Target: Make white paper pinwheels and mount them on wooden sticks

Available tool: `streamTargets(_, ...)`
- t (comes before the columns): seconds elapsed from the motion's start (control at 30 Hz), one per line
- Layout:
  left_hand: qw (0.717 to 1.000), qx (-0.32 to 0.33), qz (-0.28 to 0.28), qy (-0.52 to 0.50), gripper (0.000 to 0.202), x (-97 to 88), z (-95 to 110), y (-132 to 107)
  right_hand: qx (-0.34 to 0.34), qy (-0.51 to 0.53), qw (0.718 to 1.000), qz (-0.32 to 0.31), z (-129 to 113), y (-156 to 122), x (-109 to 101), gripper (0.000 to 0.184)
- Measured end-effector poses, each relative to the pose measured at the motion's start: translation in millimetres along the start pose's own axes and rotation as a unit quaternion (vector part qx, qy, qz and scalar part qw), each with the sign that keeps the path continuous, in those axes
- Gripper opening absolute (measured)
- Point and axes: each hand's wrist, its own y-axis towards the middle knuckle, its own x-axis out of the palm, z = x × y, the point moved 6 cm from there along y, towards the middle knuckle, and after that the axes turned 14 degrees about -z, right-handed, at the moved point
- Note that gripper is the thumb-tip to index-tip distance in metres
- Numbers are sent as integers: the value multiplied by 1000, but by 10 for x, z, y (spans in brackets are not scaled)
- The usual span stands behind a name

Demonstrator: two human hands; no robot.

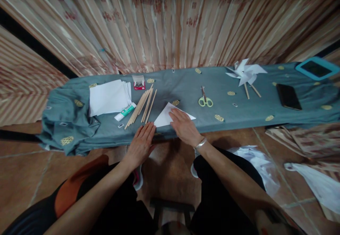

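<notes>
A white sheet of paper folded into a triangle [162,117] lies near the front edge of the cloth-covered table. My right hand [183,125] rests flat across it, fingers stretched out, with a silver bangle on the wrist. At the triangle's left corner, my left hand [142,141] lies with its fingers extended over the table edge, holding nothing. Several thin wooden sticks [142,104] are spread just beyond the left hand. Scissors with pale green handles [205,100] lie to the right of the triangle.
A stack of white paper [108,97], a glue tube [125,112] and a small red box of pins [139,82] are on the left. Paper pinwheels [244,73], a black phone [288,97] and a blue-framed tablet [317,68] are on the right. A curtain [164,26] hangs behind.
</notes>
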Motion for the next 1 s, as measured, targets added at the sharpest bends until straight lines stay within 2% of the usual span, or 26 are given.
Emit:
streamTargets(0.1, 1000, 0, -3, 4, 58, -22, -2, -1, -30, -1, 999, -31, -103, 178, 89, 50)
streamTargets(0.27, 1000, 5, -5, 3, 58, -39, -6, -32, 11, 6, 999, -48, 42, 360, 136, 61)
streamTargets(0.43, 1000, -5, -6, 5, 56, -66, -19, -86, 42, 0, 999, -35, 133, 369, 163, 66)
streamTargets(0.6, 1000, -17, -11, 1, 55, -89, -32, -116, 74, -21, 997, -14, 260, 213, 141, 56)
streamTargets(0.87, 1000, -7, 12, -12, 52, -62, -82, -157, 196, -56, 979, 24, 746, -315, -19, 52)
streamTargets(1.0, 998, 2, 47, -46, 42, -157, -125, -122, 182, -4, 981, 58, 761, -355, -111, 49)
